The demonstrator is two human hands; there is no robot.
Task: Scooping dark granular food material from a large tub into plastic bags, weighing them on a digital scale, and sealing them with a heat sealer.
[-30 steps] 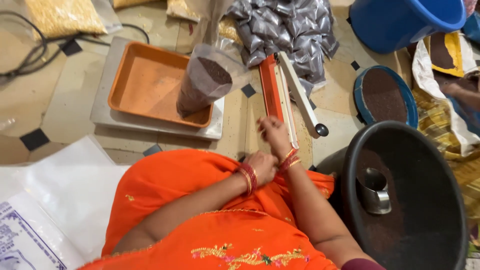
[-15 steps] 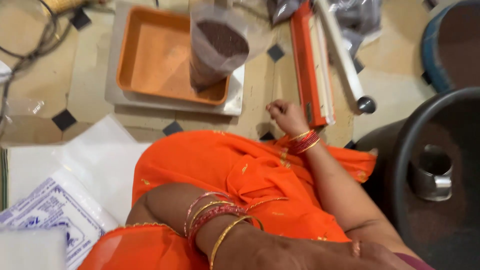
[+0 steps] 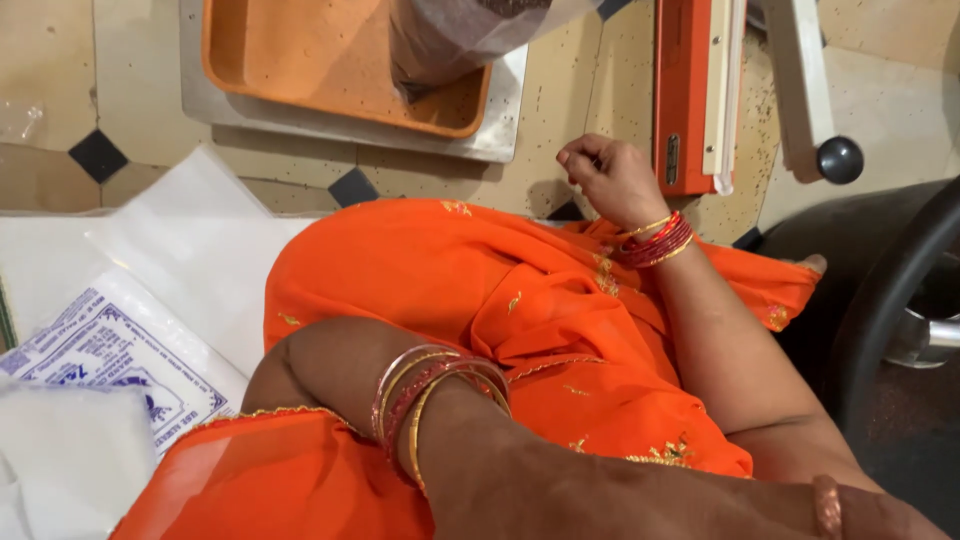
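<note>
An orange tray (image 3: 300, 60) rests on a steel scale platform (image 3: 500, 140); white printed sacks (image 3: 110, 340) lie left.

Camera: a single head-worn view, with no second view sharing the scene.
Position: above the seated person's lap, looking steeply down.
Facing: forward over the orange garment (image 3: 480, 300) to the tiled floor (image 3: 590, 130) beyond the knees.
Nearness: close; the left forearm with bangles (image 3: 440, 400) fills the lower frame, and its hand lies past the bottom edge.
Middle range: the right hand (image 3: 610, 180) rests on the floor just beside the orange heat sealer (image 3: 685, 90).
Top edge: cuts off the orange tray (image 3: 330, 60) and the filled plastic bag (image 3: 460, 35).
Right edge: clips the dark tub rim (image 3: 880, 290).
Left edge: white printed sacks (image 3: 110, 340).
</note>
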